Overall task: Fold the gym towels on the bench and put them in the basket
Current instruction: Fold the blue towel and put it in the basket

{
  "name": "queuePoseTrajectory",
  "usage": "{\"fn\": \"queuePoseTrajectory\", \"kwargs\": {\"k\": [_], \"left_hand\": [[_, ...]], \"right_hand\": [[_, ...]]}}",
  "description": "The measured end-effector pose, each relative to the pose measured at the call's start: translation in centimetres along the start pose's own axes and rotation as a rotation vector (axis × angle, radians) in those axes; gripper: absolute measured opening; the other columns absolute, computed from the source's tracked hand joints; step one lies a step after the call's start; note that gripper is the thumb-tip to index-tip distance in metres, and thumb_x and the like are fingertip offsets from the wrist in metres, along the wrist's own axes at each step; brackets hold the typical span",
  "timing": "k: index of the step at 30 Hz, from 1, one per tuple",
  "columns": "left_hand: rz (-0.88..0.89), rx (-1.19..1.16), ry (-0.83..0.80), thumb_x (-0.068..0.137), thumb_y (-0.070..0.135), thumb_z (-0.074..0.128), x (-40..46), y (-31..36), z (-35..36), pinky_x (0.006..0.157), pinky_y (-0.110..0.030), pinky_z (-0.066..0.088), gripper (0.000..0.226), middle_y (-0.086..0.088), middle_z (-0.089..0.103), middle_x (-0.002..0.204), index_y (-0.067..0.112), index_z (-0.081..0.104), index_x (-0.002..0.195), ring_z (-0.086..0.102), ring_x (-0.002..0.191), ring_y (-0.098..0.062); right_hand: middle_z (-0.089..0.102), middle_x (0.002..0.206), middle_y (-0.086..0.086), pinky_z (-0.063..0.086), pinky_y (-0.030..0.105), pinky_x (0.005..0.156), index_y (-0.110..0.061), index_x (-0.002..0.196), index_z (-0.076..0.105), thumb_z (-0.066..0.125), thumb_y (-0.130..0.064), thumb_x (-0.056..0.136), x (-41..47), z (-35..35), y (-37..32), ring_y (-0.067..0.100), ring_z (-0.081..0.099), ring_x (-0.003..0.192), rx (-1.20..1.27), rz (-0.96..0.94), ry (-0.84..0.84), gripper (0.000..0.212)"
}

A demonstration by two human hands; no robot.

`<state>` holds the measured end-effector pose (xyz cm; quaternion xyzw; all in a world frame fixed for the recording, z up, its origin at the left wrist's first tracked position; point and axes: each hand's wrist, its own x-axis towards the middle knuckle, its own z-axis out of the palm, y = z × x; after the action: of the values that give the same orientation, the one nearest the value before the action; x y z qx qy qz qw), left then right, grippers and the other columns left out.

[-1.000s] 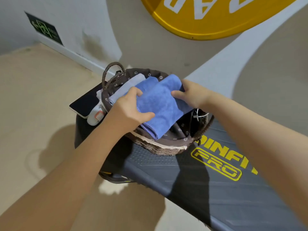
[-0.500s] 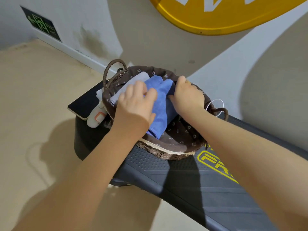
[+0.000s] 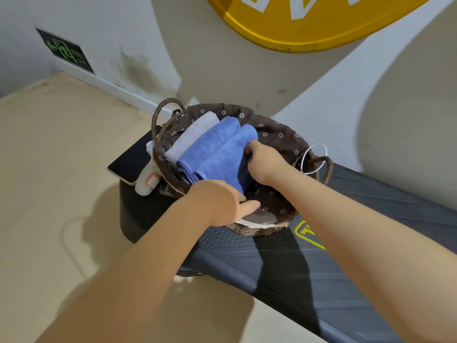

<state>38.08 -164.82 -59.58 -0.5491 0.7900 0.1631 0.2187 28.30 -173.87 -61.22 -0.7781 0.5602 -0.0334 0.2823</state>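
Observation:
A wicker basket (image 3: pixel 257 230) with a brown flowered liner stands at the end of the dark bench (image 3: pixel 346 256). Inside it lie a pale grey folded towel (image 3: pixel 190 134) and, beside it, two folded blue towels (image 3: pixel 217 152), packed side by side. My right hand (image 3: pixel 264 162) is at the right side of the nearest blue towel, fingers curled over its edge and tucked down between towel and liner. At the basket's near rim, my left hand (image 3: pixel 217 201) is against the towel's near end. Its thumb lies straight along the liner and its fingers are hidden behind the hand.
A dark phone or tablet (image 3: pixel 131 162) and a white bottle (image 3: pixel 146 181) lie on the bench end, left of the basket. A white cord loop (image 3: pixel 314 157) hangs at the basket's right handle. The wall with a yellow sign (image 3: pixel 296 26) is close behind; beige floor lies to the left.
The blue towel has gone from above the basket down into it, beside the others. My left hand slid back from the towel's top to its near end; my right hand stayed on its right side.

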Motion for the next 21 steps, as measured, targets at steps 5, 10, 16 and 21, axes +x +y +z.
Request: {"fn": "queuePoseTrajectory", "kwargs": {"k": [5,10,16,21], "left_hand": [[-0.199,-0.204,-0.160,0.097,0.051,0.025,1.2,0.8,-1.6,0.089,-0.032,0.037,0.054,-0.010,0.054,0.124,0.014,0.049,0.128,0.049,0.110,-0.025],[-0.228,-0.190,0.152,0.100,0.031,0.032,-0.4,2.9,-3.0,0.073,-0.034,0.039,0.032,-0.012,0.058,0.111,0.013,0.048,0.121,0.051,0.091,-0.027],[-0.097,-0.125,0.591,0.099,0.026,0.030,-0.5,8.8,-4.6,0.059,-0.031,0.027,0.026,-0.006,0.059,0.098,0.012,0.052,0.103,0.056,0.094,-0.030],[-0.025,0.087,0.907,0.085,0.020,0.040,1.4,10.4,-6.0,0.045,-0.026,0.027,0.026,-0.007,0.060,0.066,0.009,0.058,0.071,0.060,0.062,-0.030]], "right_hand": [[0.049,0.134,0.018,0.038,0.034,0.094,-0.001,0.133,0.038,0.032,-0.006,0.096,-1.3,-1.7,-1.7,0.030,0.048,0.121,-0.144,0.040,-0.172,0.038],[0.053,0.127,0.018,0.040,0.032,0.083,-0.002,0.127,0.044,0.036,-0.006,0.093,-4.6,-5.9,-2.2,0.030,0.052,0.108,-0.182,-0.134,-0.111,0.035],[0.054,0.113,0.014,0.038,0.036,0.068,-0.009,0.117,0.047,0.039,-0.008,0.089,-9.4,-9.6,3.9,0.035,0.052,0.101,-0.266,-0.288,0.374,0.029],[0.062,0.113,0.013,0.045,0.038,0.077,-0.015,0.112,0.054,0.041,-0.014,0.089,-11.8,-9.7,11.4,0.036,0.056,0.105,-0.325,-0.165,0.323,0.027]]}}
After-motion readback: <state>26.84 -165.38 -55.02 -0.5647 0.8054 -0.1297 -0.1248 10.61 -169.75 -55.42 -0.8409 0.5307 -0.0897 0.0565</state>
